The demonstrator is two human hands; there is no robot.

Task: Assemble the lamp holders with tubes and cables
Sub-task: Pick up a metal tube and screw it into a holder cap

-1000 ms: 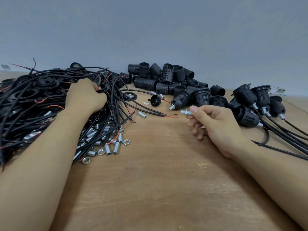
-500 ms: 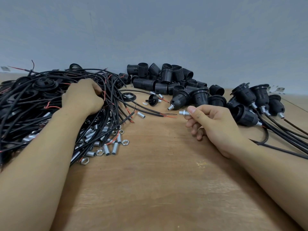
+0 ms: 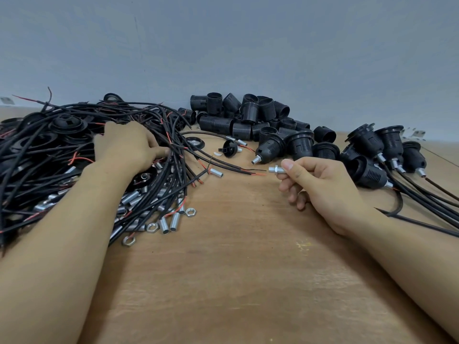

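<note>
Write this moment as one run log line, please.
left hand: on cable pile | right hand: pinches threaded tube | stage: fetching cable

No text, label, brand, number or sign can be read anywhere in this view. The black lamp holders point(image 3: 250, 115), the cables point(image 3: 74, 155), the metal tubes point(image 3: 173, 223) and the wooden table point(image 3: 236, 281) show no lettering. Small pale pieces at the far left edge point(image 3: 5, 100) and far right point(image 3: 416, 132) by the wall are too small and blurred to tell whether they carry any print.
</note>
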